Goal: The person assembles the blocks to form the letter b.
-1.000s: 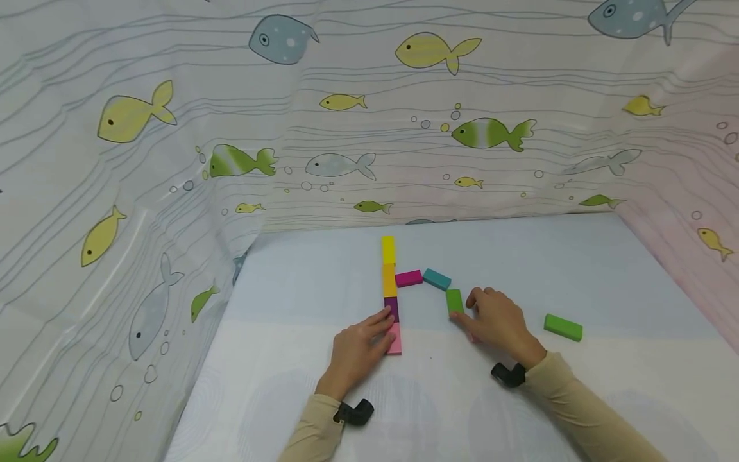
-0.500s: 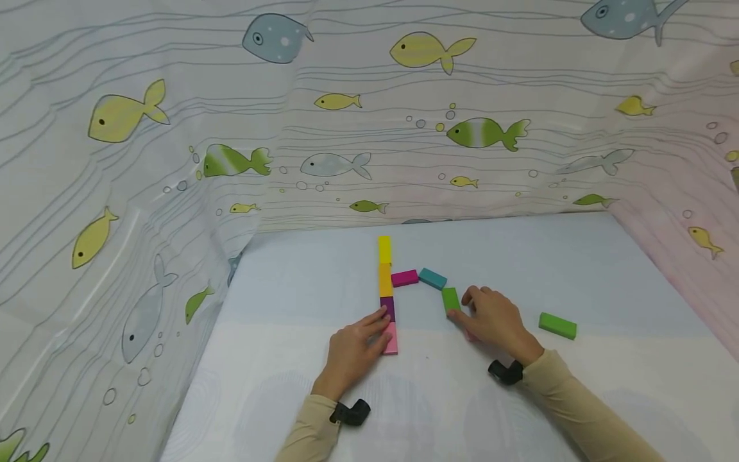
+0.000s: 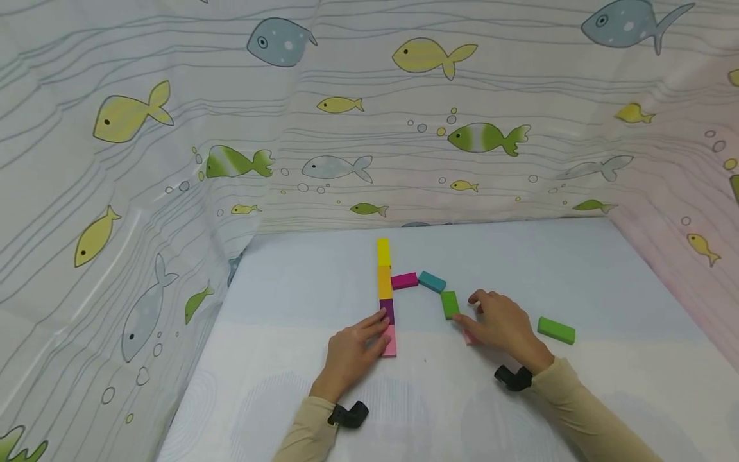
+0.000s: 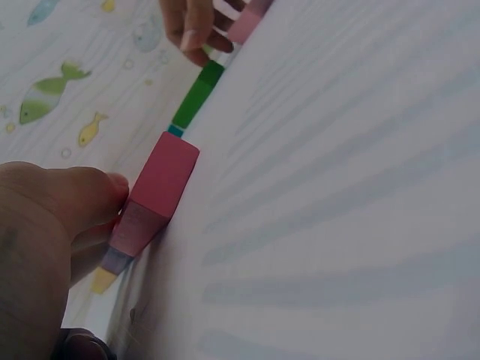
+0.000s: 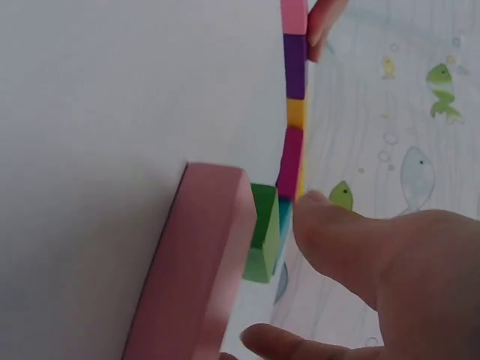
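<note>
A column of blocks runs away from me: a pink block [image 3: 390,345], a purple block [image 3: 387,310], an orange block [image 3: 385,282] and a yellow block [image 3: 383,252]. My left hand [image 3: 352,353] rests its fingertips along the left side and top of the pink and purple blocks. From the column a magenta block [image 3: 404,281], a teal block [image 3: 432,281], a green block [image 3: 450,305] and a second pink block [image 5: 196,262] curve round to the right. My right hand [image 3: 505,327] hovers loosely over this second pink block, partly hiding it, thumb near the green block's corner.
Another green block [image 3: 557,330] lies apart, right of my right hand. The white table [image 3: 427,410] ends at the back against a fish-print sheet [image 3: 323,135], which also hangs along both sides. A black wrist camera [image 3: 349,415] sits at each sleeve.
My right hand has shifted slightly right, away from the curved blocks, and more of the second pink block shows. My left hand stays at the column. The whole view has moved a little.
</note>
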The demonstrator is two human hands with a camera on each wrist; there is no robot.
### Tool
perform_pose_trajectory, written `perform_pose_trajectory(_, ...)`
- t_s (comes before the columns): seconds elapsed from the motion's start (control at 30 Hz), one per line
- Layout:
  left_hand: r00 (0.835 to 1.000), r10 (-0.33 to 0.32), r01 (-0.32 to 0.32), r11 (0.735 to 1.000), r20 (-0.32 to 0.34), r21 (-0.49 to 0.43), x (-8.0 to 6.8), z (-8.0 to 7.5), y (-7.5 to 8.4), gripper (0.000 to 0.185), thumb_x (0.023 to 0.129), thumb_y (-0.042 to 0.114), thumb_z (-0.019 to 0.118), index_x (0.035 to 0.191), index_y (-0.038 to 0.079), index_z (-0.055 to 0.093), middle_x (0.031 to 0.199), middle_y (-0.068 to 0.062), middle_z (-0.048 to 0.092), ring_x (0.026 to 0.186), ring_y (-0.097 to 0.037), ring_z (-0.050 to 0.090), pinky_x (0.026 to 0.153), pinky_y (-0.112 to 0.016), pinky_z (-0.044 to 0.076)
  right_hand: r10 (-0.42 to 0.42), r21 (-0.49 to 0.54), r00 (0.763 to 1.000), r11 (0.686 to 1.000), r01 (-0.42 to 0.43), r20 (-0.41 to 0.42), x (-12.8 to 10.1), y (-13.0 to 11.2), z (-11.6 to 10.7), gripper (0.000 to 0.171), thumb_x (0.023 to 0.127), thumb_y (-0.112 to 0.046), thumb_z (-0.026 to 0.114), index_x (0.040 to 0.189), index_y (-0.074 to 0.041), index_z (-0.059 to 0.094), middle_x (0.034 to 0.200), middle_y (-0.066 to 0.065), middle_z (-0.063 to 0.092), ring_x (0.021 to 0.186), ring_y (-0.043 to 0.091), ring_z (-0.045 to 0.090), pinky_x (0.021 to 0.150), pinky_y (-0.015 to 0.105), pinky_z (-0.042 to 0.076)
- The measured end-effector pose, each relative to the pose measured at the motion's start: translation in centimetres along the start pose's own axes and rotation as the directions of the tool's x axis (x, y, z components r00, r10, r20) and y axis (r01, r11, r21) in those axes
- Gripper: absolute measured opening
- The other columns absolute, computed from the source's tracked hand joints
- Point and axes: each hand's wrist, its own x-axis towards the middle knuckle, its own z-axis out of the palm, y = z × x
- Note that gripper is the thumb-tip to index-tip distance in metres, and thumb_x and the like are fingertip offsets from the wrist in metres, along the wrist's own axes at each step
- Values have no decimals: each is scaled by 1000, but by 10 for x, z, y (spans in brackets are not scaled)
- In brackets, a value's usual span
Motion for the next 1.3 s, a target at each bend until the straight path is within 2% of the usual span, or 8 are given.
perform_pose_trajectory(0.07,1000,8,-8,1000,-4,5,0,1,0,41,99,34,77,136,18,74,145,7,68,125,-21,72,71,-17,55,17,-17,1000,1000,-17,-8,-6,1,-4,64,90,-55,79,125,-2,69,103,13,74,90,28,68,63,37,53)
perform_pose_trajectory(0.3,1000,20,-19,1000,-17,22,-1,3,-3,40,99,35,77,135,19,75,144,8,69,119,-21,74,61,-15,48,97,-44,994,994,-99,-40,-34,7,-17,78,88,-66,76,128,1,67,105,17,72,94,36,67,66,42,53)
perform_pose_trajectory(0.43,1000,23,-23,999,-16,36,0,2,-6,39,100,36,75,135,20,75,144,8,69,117,-22,75,59,-14,46,130,-67,990,989,-133,-48,-51,15,-16,81,86,-70,75,124,1,69,97,13,71,86,30,65,59,34,47)
perform_pose_trajectory(0.57,1000,-2,2,1000,-15,21,1,1,-6,39,99,37,75,135,21,75,144,10,69,119,-22,75,57,-13,44,136,-68,989,988,-140,-61,-61,18,-12,81,86,-73,73,121,0,71,93,9,70,78,23,62,56,32,45)
perform_pose_trajectory(0.77,999,-32,32,999,4,-13,-1,2,-4,39,99,37,75,135,22,75,145,11,68,122,-22,73,58,-14,44,151,-61,986,986,-155,-65,-69,14,-6,81,85,-73,75,120,-1,70,89,7,67,73,20,58,52,31,42)
perform_pose_trajectory(1.0,1000,-17,17,1000,2,-14,-2,5,-2,39,99,36,75,135,21,75,144,10,68,121,-22,74,56,-14,43,163,-144,982,974,-176,-99,-71,1,1,80,82,-69,79,116,2,69,91,18,69,74,28,60,50,34,43)
perform_pose_trajectory(1.17,1000,1,-1,1000,-22,10,-1,6,-3,39,98,36,77,134,21,75,144,11,69,122,-21,73,60,-15,47,127,-197,982,968,-153,-142,-70,-6,7,75,82,-64,82,114,2,69,92,18,70,77,32,62,62,48,52)
perform_pose_trajectory(1.3,1000,-7,7,1000,-23,7,-2,5,-3,38,98,35,77,133,21,76,143,11,69,125,-21,72,64,-18,52,104,-207,980,968,-139,-171,-70,-7,11,70,82,-59,84,112,2,69,90,17,69,77,33,62,65,50,51)
